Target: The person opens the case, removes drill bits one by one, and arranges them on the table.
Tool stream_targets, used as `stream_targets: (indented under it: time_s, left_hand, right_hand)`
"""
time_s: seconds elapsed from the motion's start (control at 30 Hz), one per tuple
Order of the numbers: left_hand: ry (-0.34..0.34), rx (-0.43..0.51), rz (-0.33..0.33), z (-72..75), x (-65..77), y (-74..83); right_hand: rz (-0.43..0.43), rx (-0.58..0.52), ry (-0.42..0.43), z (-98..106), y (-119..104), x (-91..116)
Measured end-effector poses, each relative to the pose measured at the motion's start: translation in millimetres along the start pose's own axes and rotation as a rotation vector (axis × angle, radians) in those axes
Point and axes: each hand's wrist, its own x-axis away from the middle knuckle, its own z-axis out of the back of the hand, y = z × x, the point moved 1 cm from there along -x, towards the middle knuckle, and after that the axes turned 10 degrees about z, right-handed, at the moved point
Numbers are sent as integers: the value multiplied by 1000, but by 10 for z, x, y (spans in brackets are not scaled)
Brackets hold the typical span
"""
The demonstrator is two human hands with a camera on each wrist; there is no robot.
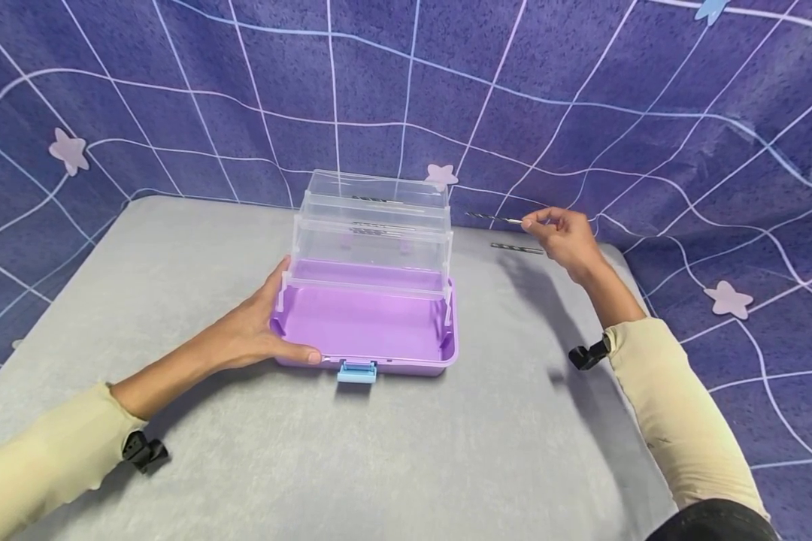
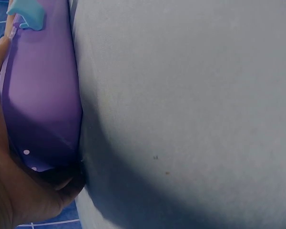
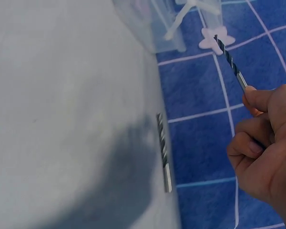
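A purple toolbox (image 1: pixel 425 368) with a light blue latch (image 1: pixel 356 373) stands opened on the table. My left hand (image 1: pixel 257 334) grips its left end, the thumb lying along the front rim and the fingers wrapped round the side. Clear stepped trays (image 1: pixel 372 282) rise at its back, with drill bits (image 1: pixel 377 200) in the upper levels; its purple bottom is bare. Right of the box, my right hand (image 1: pixel 565 239) pinches a dark twist drill bit (image 3: pixel 230 61) by its smooth shank, the fluted tip pointing left toward the trays. Below that hand another drill bit (image 1: pixel 516 248) lies on the table.
The grey tabletop (image 1: pixel 379 458) stretches in front of and beside the box. Behind it hangs a blue-purple cloth (image 1: pixel 379 98) with grid lines and stars, meeting the table's back edge close to the loose drill bit.
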Motion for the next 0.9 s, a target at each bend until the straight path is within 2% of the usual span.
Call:
stream_targets:
  time_s: [0.27, 0.57, 0.73, 0.9]
  left_hand:
    - [-1, 4, -5, 11, 9, -12]
    - [6, -4, -21, 16, 8, -8]
    - [-1, 6, -30, 5, -2, 2]
    - [-3, 17, -26, -8, 2, 18]
  right_hand:
    - [-51, 25, 5, 82, 317, 74]
    - [-83, 134, 0, 180, 555, 152]
    - [-97, 154, 7, 229, 740, 173]
    - [-168, 124, 14, 262, 907, 179]
